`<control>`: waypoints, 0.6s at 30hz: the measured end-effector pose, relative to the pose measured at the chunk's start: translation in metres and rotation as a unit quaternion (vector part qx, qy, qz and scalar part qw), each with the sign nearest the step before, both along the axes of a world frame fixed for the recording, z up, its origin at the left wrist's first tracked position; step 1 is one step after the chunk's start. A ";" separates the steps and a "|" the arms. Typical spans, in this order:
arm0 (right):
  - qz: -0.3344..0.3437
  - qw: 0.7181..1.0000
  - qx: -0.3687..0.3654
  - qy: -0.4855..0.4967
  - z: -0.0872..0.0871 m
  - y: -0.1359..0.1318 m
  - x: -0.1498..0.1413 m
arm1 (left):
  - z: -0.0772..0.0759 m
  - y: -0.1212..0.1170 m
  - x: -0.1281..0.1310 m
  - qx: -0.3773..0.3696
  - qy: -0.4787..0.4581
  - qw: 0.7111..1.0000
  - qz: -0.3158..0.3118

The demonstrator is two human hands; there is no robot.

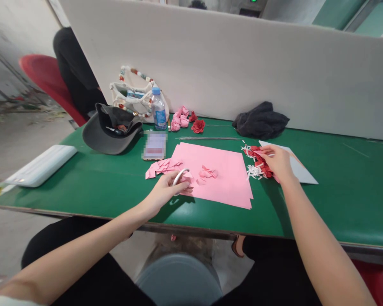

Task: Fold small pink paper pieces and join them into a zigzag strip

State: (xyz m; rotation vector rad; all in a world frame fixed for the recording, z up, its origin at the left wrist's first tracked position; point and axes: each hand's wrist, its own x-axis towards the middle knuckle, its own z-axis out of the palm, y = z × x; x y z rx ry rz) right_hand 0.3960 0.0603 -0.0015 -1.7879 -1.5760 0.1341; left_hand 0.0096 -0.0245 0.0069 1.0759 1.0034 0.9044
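Note:
My left hand (166,191) is shut on a pair of silver-handled scissors (180,176), whose blades are hidden in my fingers. It rests at the near edge of a large pink paper sheet (218,176). Loose pink paper scraps (161,167) lie just beyond the hand, and another crumpled pink piece (208,172) sits on the sheet. My right hand (272,160) is over a heap of red paper pieces with white shreds (258,165), and its fingers pinch some of the red paper. A white card (295,166) lies partly under that heap.
On the green table (341,191) stand a black cap (111,131), a blurred phone (154,145), a water bottle (159,109), a beaded bag (130,95), pink and red paper roses (187,121), thin wires (209,138) and dark cloth (260,121). A white partition (210,55) stands behind.

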 end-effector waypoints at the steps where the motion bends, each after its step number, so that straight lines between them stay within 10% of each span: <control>1: 0.036 0.999 0.009 0.022 0.003 -0.001 -0.009 | 0.000 0.000 0.000 -0.001 0.000 1.000 -0.001; 10: 0.410 0.875 -0.157 0.206 0.023 -0.049 -0.154 | -0.003 0.001 -0.001 0.014 0.006 0.999 -0.040; 18: 0.441 0.850 -0.162 0.239 0.007 -0.067 -0.185 | 0.000 0.000 -0.001 0.033 -0.001 0.998 -0.051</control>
